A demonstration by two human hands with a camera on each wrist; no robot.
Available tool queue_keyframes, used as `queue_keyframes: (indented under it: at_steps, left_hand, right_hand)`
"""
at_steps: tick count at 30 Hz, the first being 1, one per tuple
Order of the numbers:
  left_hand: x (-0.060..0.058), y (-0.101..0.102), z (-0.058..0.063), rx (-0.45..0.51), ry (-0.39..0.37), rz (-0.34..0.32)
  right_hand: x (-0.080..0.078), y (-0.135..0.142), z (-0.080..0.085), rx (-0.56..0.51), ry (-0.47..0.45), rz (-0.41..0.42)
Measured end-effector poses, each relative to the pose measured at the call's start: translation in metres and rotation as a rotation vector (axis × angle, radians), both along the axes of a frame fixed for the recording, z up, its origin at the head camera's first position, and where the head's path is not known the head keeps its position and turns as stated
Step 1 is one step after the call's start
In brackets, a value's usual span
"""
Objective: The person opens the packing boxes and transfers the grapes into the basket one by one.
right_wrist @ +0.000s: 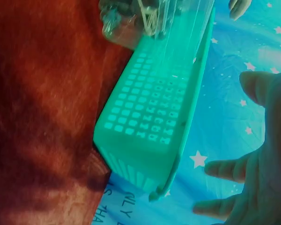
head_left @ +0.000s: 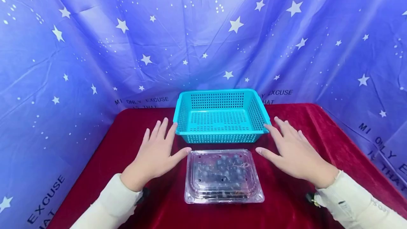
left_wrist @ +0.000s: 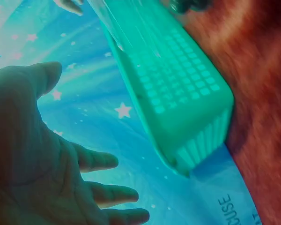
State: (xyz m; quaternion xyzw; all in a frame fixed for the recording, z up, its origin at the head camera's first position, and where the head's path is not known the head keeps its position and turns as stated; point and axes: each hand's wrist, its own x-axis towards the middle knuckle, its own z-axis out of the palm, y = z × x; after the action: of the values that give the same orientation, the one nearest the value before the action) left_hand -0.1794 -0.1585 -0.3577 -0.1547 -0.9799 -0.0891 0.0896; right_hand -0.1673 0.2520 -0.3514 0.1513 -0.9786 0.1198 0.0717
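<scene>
A clear plastic clamshell box [head_left: 197, 186] lies closed at the front of the table, with dark grapes [head_left: 224, 167] and a pale stem showing through its lid. Right behind it stands a turquoise plastic basket [head_left: 219, 138] with nothing inside. My left hand [head_left: 154, 158] is spread at the left of both, its thumb near the box's back left corner. On the other side my right hand [head_left: 295, 154] is spread likewise, its index fingertip by the basket's front right corner. Both wrist views show the palms holding nothing, a gap between fingers and basket [left_wrist: 178, 89].
Dark red velvet cloth [head_left: 127, 130] covers the table. Behind it and along both sides hangs a blue curtain [head_left: 203, 38] with white stars and printed words. The basket's back rim comes close to that curtain.
</scene>
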Motion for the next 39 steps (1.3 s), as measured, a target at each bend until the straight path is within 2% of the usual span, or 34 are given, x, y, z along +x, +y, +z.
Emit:
queue_keyframes:
  at_steps: [5, 15, 23, 31, 39]
  left_hand:
    - [0.008, 0.011, -0.002, 0.004, 0.004, -0.020]
    - [0.020, 0.026, -0.003, 0.011, 0.002, -0.082]
    - [0.030, 0.039, -0.007, 0.002, 0.019, -0.136]
    - [0.045, 0.057, -0.006, 0.017, -0.002, -0.232]
    - [0.053, 0.073, -0.010, -0.020, 0.022, -0.310]
  right_hand:
    - [0.009, -0.002, -0.007, -0.034, 0.059, 0.022]
    - [0.025, -0.007, -0.014, -0.079, 0.058, 0.031]
    - [0.031, -0.013, -0.023, -0.100, 0.027, 0.038]
    - [0.041, -0.020, -0.024, -0.149, -0.018, 0.039]
    - [0.045, -0.023, -0.028, -0.224, -0.075, 0.038]
